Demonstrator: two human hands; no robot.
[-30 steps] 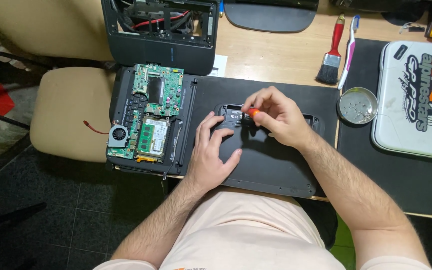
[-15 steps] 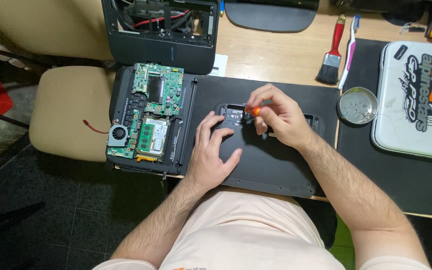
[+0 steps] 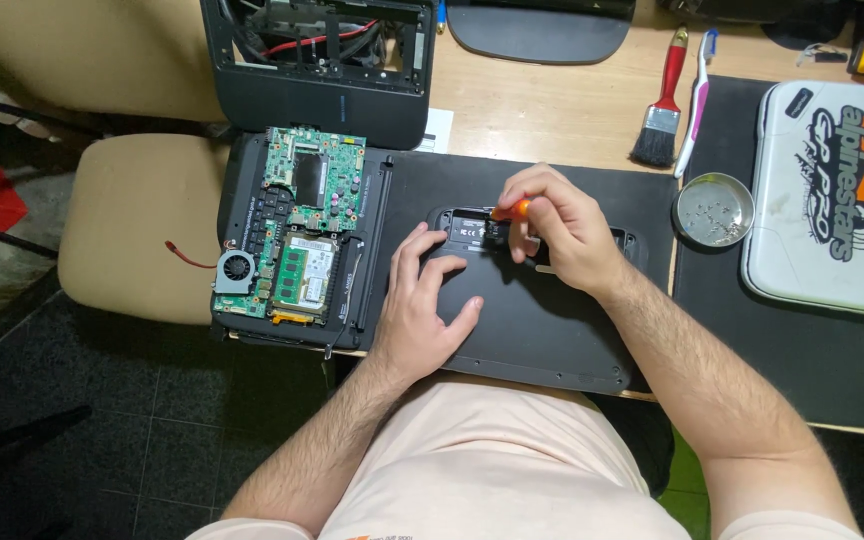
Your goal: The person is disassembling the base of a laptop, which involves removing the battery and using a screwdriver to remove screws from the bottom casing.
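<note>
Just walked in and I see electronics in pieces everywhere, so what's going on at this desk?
A person is working on a black laptop base panel lying flat on the desk. The left hand rests flat on the panel, steadying it. The right hand grips a small orange-handled screwdriver at a recessed bay near the panel's upper edge. To the left lies an opened laptop chassis with its green circuit board and fan exposed. A small round metal dish and a red-handled brush sit to the right.

Your left hand (image 3: 422, 310) rests on a matt black plastic laptop base (image 3: 532, 320); the round tin (image 3: 715, 209) at right is shiny metal.
</note>
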